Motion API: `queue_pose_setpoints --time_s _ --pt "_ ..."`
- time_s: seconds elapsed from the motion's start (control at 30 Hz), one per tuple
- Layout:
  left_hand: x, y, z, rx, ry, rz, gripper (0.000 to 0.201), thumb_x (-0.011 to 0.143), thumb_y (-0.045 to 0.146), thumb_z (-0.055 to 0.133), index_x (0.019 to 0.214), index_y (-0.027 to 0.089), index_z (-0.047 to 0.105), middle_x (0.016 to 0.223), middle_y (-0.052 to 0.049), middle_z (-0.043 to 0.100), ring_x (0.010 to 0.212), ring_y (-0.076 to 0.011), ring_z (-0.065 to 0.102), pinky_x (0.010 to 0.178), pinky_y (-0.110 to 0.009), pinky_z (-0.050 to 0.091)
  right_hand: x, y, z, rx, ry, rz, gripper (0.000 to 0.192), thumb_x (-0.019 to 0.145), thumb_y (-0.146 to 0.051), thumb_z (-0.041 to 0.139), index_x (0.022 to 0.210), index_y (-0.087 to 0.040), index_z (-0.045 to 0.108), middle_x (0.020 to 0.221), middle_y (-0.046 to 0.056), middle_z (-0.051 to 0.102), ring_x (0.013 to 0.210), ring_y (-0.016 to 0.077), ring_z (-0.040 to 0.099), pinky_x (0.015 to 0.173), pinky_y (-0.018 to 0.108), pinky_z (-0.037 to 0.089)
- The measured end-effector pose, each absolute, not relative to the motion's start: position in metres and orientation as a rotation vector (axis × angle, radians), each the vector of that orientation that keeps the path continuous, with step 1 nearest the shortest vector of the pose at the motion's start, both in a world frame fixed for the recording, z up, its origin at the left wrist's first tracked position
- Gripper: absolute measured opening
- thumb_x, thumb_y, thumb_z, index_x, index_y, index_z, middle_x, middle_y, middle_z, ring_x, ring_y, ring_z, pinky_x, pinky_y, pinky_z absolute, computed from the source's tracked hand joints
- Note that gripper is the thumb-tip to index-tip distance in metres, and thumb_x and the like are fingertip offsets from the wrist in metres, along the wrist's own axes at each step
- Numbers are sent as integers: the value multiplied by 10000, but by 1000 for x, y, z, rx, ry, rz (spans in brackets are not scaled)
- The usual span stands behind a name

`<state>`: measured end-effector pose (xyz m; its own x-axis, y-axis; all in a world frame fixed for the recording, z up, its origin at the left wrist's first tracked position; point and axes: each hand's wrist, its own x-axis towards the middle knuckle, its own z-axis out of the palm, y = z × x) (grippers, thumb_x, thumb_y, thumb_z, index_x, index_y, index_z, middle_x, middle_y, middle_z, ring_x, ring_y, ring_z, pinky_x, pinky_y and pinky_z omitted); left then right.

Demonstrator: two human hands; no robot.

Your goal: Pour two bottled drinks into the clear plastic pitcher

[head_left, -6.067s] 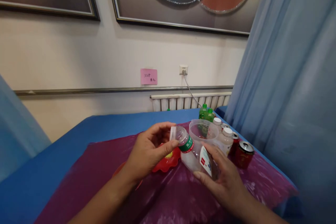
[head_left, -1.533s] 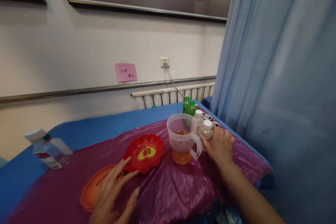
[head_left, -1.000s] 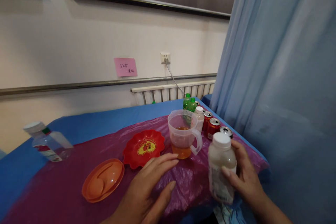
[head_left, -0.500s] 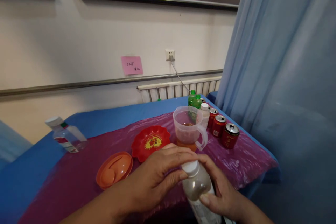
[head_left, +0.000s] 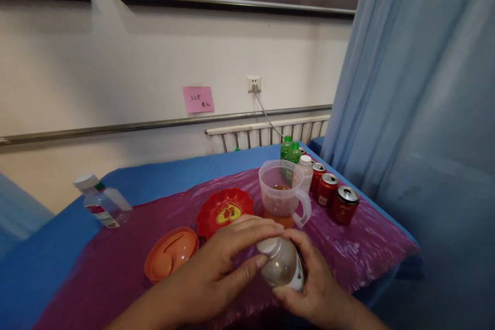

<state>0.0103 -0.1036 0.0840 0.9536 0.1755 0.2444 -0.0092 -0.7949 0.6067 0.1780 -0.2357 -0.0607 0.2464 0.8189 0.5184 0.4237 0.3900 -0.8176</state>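
In both hands I have a clear plastic bottle (head_left: 279, 269) with a white cap (head_left: 269, 247). My right hand (head_left: 319, 283) is wrapped round its upper body, where part of a white label shows. My left hand (head_left: 228, 263) closes over the cap, fingers across the top and thumb at its near side. The bottle leans towards the left. Just beyond my hands stands a translucent measuring jug (head_left: 279, 198) with amber liquid inside. A red scalloped plate (head_left: 207, 219) and an orange dish (head_left: 170, 252) lie to the left of it.
Several red cans (head_left: 345, 206) line the right side, beside another white-capped bottle (head_left: 305, 170) and two green bottles (head_left: 295, 150). At far left a clear bottle (head_left: 106, 209) stands tilted. Purple plastic sheeting (head_left: 116, 263) covers the blue tabletop (head_left: 143, 178). A blue curtain (head_left: 410, 113) hangs at right.
The capped bottle has tilted and shifted left, with my right hand moving along with it. My left hand stays over the cap. The whole view has shifted slightly.
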Motion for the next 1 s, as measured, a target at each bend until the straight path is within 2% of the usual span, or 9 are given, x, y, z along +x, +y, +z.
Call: queue_pose_setpoints --time_s 0.13,0.27,0.4,0.53,0.6,0.7,0.77,0.83,1.0 --pt "21 -104 83 2568 233 426 302 1009 386 558 1265 260 656 1158 -80 709 1061 -234 656 920 -363 523 174 -232 -60 -1233 -1389 332 834 687 -163 750 1409 -353 378 1261 16 628 1020 209 678 858 303 565" --pt "33 -102 76 2697 494 394 432 962 590 536 1014 189 689 874 -59 683 770 -218 612 668 -317 448 170 -229 -59 -1256 -1395 333 836 668 -161 763 1391 -351 390 1214 10 641 1009 216 681 880 328 562" --pt "36 -99 77 2619 527 318 418 967 575 516 929 195 687 798 -24 664 707 -183 579 626 -284 385 170 -227 -61 -1257 -1371 358 793 668 -186 775 1367 -322 425 1216 32 648 1043 242 677 912 361 557" --pt "36 -94 77 2355 592 459 442 970 558 496 785 184 642 730 -9 610 679 -159 536 617 -272 390 171 -226 -69 -1294 -1279 384 774 680 -222 794 1375 -277 456 1220 70 666 1021 255 688 873 346 573" --pt "34 -92 74 2107 607 550 460 954 594 531 803 175 649 754 -11 619 688 -149 540 627 -264 418 171 -226 -73 -1292 -1246 400 761 695 -250 798 1381 -271 469 1232 80 668 1030 265 688 883 353 575" --pt "31 -91 63 1638 589 549 519 881 661 648 1025 165 700 756 -15 639 636 -132 558 598 -252 456 171 -226 -79 -1263 -1220 456 745 733 -286 785 1401 -277 455 1271 91 652 1083 277 676 945 387 558" --pt "28 -93 54 1356 585 524 580 824 629 752 1170 167 693 743 -13 650 613 -123 579 579 -236 473 171 -227 -80 -1250 -1176 501 755 763 -309 782 1429 -274 426 1336 114 623 1174 295 648 1012 422 526" --pt "26 -97 48 1145 604 531 576 770 534 852 1198 177 705 814 -26 682 654 -116 617 599 -218 500 173 -227 -77 -1199 -1100 561 793 777 -362 799 1453 -266 395 1405 141 588 1260 315 612 1061 446 497" --pt "26 -105 38 885 676 528 436 746 332 918 1124 191 753 1033 -41 737 760 -106 692 727 -206 578 184 -228 -59 -1007 -898 747 774 775 -639 777 1367 -268 445 1269 130 689 1065 301 717 881 404 587"
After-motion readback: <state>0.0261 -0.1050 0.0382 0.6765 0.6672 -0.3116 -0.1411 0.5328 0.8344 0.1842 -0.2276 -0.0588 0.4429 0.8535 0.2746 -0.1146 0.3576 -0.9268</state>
